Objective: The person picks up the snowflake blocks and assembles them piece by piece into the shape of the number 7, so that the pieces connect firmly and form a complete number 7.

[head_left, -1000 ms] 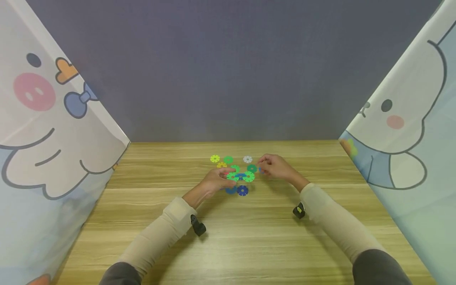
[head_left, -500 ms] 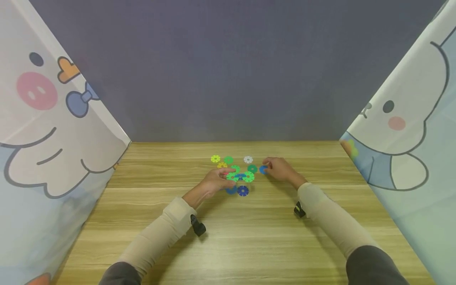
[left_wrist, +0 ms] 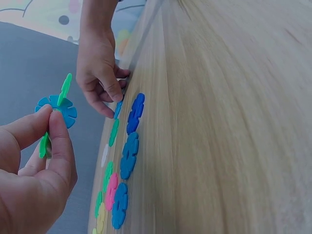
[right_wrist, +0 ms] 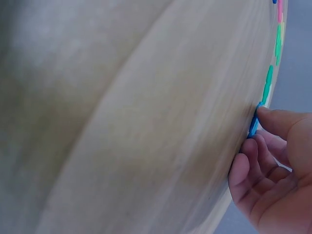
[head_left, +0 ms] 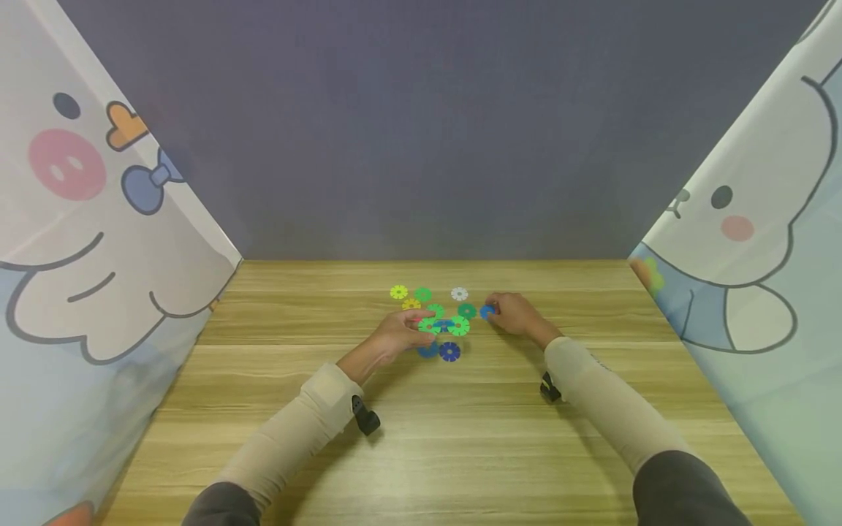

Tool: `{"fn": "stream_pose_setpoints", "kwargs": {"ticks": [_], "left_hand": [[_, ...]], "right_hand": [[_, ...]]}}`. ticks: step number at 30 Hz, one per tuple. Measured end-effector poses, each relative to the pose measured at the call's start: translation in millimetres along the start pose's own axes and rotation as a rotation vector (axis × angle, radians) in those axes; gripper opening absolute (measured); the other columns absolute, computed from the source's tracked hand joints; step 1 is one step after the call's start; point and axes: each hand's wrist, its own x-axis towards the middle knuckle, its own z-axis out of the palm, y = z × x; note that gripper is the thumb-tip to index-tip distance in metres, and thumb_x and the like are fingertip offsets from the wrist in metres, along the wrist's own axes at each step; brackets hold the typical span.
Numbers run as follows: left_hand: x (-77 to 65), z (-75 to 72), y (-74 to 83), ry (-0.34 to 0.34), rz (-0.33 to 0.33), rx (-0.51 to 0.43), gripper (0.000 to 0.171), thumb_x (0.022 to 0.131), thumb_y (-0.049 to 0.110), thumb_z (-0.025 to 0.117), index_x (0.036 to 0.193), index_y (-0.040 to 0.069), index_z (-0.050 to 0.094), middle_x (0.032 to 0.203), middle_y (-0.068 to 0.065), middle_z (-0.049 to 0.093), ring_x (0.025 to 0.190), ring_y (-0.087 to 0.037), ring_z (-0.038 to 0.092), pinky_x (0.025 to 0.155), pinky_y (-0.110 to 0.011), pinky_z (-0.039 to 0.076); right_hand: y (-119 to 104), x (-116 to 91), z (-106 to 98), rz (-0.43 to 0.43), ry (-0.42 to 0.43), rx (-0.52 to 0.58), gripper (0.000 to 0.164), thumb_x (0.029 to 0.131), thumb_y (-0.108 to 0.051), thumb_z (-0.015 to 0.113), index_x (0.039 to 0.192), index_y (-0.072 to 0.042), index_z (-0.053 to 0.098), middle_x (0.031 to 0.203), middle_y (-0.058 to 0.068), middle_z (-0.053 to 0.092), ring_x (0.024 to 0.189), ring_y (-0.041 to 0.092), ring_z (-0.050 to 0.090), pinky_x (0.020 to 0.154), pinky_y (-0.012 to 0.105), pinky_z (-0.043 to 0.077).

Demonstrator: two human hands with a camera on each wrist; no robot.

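My left hand [head_left: 397,336] pinches a small assembly of flower-shaped notched plastic discs between thumb and fingers, held above the table. It is made of a blue disc [left_wrist: 69,115] with a light green disc [head_left: 458,326] slotted upright at one side and a second green disc [head_left: 429,326] at the other. At the right end of the loose discs, my right hand [head_left: 520,315] has its thumb and fingertips on opposite edges of a blue notched disc [head_left: 487,312], which is tilted or flat at the tabletop; the right wrist view shows that disc [right_wrist: 253,124] edge-on.
Several loose discs lie close together on the wooden table [head_left: 460,438]: a white disc [head_left: 459,294], a dark green disc [head_left: 467,311], a yellow-green disc [head_left: 398,292], a dark blue disc [head_left: 450,352] and a pink disc [left_wrist: 111,192]. A grey panel [head_left: 427,146] stands behind.
My right hand has shifted slightly to the right and down, and its fingers have closed in on the blue disc's edge. The left hand keeps its hold, nearly still.
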Motion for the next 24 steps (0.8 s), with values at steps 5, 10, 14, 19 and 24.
{"fn": "stream_pose_setpoints", "kwargs": {"ticks": [5,10,14,19,24], "left_hand": [[0.5,0.5,0.5,-0.001,-0.003,-0.008,0.059,0.09,0.001,0.075,0.145,0.01,0.056,0.15,-0.025,0.044,0.135,-0.038,0.051,0.099,-0.034,0.059],[1.9,0.8,-1.1,-0.003,-0.007,-0.008,0.059,0.09,0.001,0.075,0.144,0.011,0.056,0.15,-0.025,0.045,0.13,-0.036,0.056,0.099,-0.034,0.059],[1.3,1.5,-1.3,0.002,-0.005,-0.011,0.059,0.089,0.001,0.075,0.145,0.01,0.056,0.147,-0.024,0.047,0.127,-0.033,0.057,0.098,-0.034,0.059],[1.1,1.6,-1.8,0.0,-0.001,-0.008,0.059,0.09,0.001,0.075,0.145,0.009,0.055,0.145,-0.024,0.047,0.119,-0.03,0.061,0.098,-0.034,0.059],[0.1,0.7,-1.3,-0.006,-0.006,-0.01,0.06,0.091,0.002,0.074,0.147,0.009,0.053,0.146,-0.022,0.045,0.128,-0.033,0.055,0.1,-0.034,0.058]], "right_hand": [[0.4,-0.4,-0.5,0.032,-0.02,0.024,0.033,0.098,-0.016,0.068,0.126,0.001,0.064,0.091,0.009,0.068,0.076,0.018,0.058,0.073,0.035,0.053],[0.5,-2.3,-1.5,0.055,-0.034,0.071,0.035,0.095,-0.02,0.074,0.122,0.0,0.063,0.103,0.012,0.07,0.091,0.024,0.065,0.083,0.041,0.057],[1.4,-3.5,-1.3,0.058,-0.034,0.102,0.035,0.093,-0.023,0.077,0.116,-0.001,0.061,0.102,0.012,0.068,0.092,0.024,0.063,0.082,0.041,0.056],[2.9,-4.8,-0.9,0.043,-0.013,0.103,0.028,0.093,-0.02,0.076,0.107,-0.004,0.058,0.097,0.01,0.064,0.087,0.023,0.059,0.077,0.038,0.053],[1.2,-8.1,-1.8,0.002,0.001,0.082,0.019,0.095,-0.014,0.072,0.107,-0.003,0.061,0.088,0.007,0.063,0.08,0.018,0.056,0.072,0.033,0.051]]}}
